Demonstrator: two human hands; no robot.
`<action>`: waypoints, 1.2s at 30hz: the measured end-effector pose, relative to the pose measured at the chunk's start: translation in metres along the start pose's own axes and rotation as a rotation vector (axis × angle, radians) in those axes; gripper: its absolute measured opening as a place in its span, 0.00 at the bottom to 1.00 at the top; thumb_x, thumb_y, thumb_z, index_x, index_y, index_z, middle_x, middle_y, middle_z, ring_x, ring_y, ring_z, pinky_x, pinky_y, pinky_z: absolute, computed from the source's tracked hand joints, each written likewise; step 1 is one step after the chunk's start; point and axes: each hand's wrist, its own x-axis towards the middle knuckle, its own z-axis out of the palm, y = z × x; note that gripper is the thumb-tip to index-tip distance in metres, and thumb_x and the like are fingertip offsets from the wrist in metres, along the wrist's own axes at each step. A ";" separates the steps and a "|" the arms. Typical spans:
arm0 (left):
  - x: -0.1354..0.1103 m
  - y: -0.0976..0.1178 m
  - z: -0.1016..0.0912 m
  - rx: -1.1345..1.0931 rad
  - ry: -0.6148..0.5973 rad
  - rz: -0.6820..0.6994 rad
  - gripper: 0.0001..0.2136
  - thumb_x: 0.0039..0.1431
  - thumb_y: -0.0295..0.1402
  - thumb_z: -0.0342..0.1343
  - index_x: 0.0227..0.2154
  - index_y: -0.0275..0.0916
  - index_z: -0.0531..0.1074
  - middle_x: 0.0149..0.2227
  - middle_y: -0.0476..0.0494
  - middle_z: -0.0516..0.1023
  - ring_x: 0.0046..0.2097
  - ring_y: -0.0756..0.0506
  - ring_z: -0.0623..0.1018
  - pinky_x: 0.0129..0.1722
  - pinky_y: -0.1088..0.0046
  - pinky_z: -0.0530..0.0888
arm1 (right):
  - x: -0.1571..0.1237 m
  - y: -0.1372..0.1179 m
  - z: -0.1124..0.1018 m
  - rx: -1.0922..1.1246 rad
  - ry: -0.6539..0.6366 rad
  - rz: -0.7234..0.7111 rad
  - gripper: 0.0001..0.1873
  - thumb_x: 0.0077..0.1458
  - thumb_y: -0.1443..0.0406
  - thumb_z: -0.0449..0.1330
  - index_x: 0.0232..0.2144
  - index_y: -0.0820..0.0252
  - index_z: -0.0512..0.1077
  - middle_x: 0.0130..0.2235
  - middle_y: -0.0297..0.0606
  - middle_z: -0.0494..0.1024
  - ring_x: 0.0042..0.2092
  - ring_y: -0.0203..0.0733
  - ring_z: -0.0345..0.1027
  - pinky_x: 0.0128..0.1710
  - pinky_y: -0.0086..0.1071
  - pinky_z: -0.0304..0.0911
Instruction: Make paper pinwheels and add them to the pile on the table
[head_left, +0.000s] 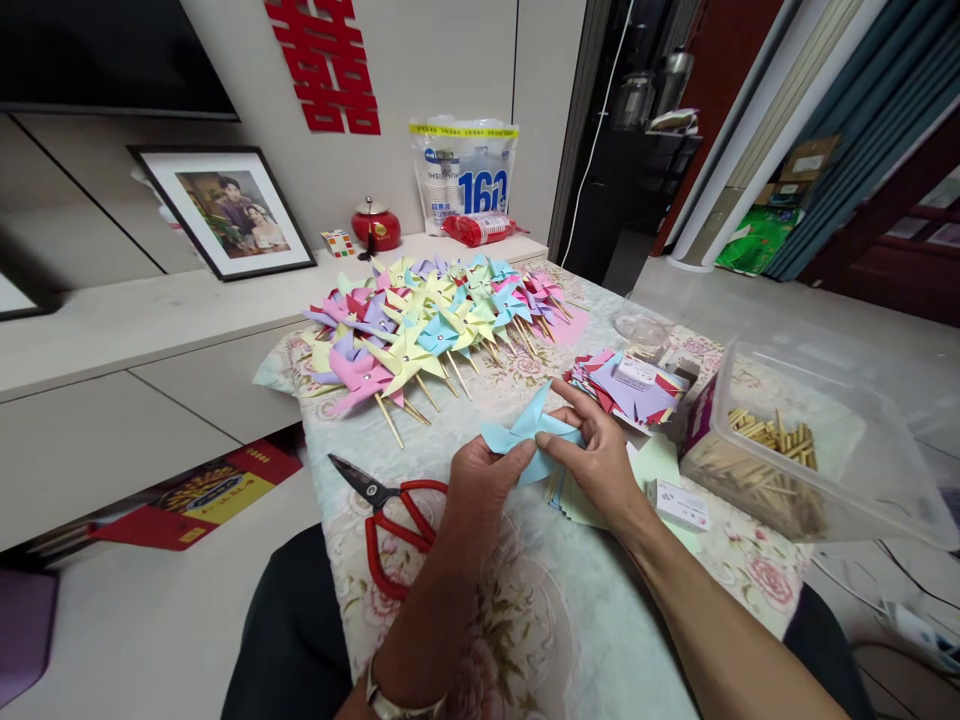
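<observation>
Both hands meet over the table's middle on a light blue paper pinwheel shape (525,432). My left hand (480,480) pinches its lower left edge with fingers closed. My right hand (596,455) grips its right side, with fingers curled over the folded flaps. A small stack of pale cut paper sheets (577,500) lies under my right hand.
A heap of finished coloured pinwheels on sticks (427,330) lies at the far side of the floral tablecloth (540,620). Red-handled scissors (390,515) rest left of my hands. A pile of coloured paper squares (626,385), a clear box of wooden sticks (795,450) and a small white box (679,503) stand to the right.
</observation>
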 end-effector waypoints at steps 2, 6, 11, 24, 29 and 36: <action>0.001 -0.001 -0.002 0.020 0.010 0.010 0.14 0.41 0.33 0.70 0.33 0.33 0.81 0.28 0.46 0.82 0.30 0.46 0.77 0.36 0.70 0.74 | 0.001 0.001 0.000 0.002 -0.005 0.012 0.38 0.44 0.64 0.68 0.59 0.60 0.66 0.32 0.31 0.76 0.31 0.38 0.69 0.30 0.31 0.64; 0.001 -0.003 -0.004 0.069 0.030 0.017 0.14 0.42 0.33 0.69 0.33 0.33 0.80 0.29 0.45 0.82 0.30 0.46 0.77 0.34 0.70 0.73 | 0.002 0.000 -0.002 0.001 -0.064 0.042 0.39 0.45 0.64 0.68 0.59 0.63 0.63 0.33 0.32 0.76 0.33 0.39 0.70 0.32 0.32 0.64; 0.001 0.001 -0.006 0.125 0.036 0.007 0.11 0.42 0.32 0.67 0.30 0.33 0.79 0.26 0.47 0.81 0.27 0.48 0.75 0.31 0.73 0.71 | 0.002 -0.001 -0.003 -0.006 -0.099 0.057 0.42 0.46 0.63 0.67 0.62 0.67 0.61 0.32 0.33 0.75 0.33 0.39 0.69 0.32 0.33 0.63; 0.005 0.000 -0.011 0.029 -0.050 -0.037 0.16 0.42 0.33 0.68 0.37 0.33 0.79 0.32 0.42 0.83 0.34 0.42 0.79 0.36 0.68 0.72 | 0.004 0.000 -0.008 0.062 -0.159 0.087 0.32 0.45 0.65 0.70 0.54 0.60 0.70 0.35 0.35 0.78 0.35 0.39 0.72 0.33 0.32 0.65; 0.002 0.013 -0.015 -0.036 -0.078 -0.044 0.12 0.45 0.33 0.67 0.34 0.36 0.79 0.32 0.44 0.83 0.37 0.42 0.80 0.36 0.70 0.73 | 0.007 0.001 -0.015 0.052 -0.179 -0.008 0.29 0.45 0.68 0.70 0.52 0.52 0.75 0.43 0.38 0.79 0.41 0.40 0.72 0.40 0.34 0.67; 0.003 0.017 -0.023 -0.071 -0.116 -0.059 0.09 0.47 0.35 0.67 0.32 0.38 0.78 0.33 0.45 0.82 0.36 0.43 0.79 0.35 0.71 0.72 | 0.006 -0.005 -0.026 -0.137 -0.349 -0.176 0.18 0.55 0.70 0.63 0.46 0.45 0.80 0.58 0.35 0.74 0.62 0.47 0.63 0.58 0.43 0.61</action>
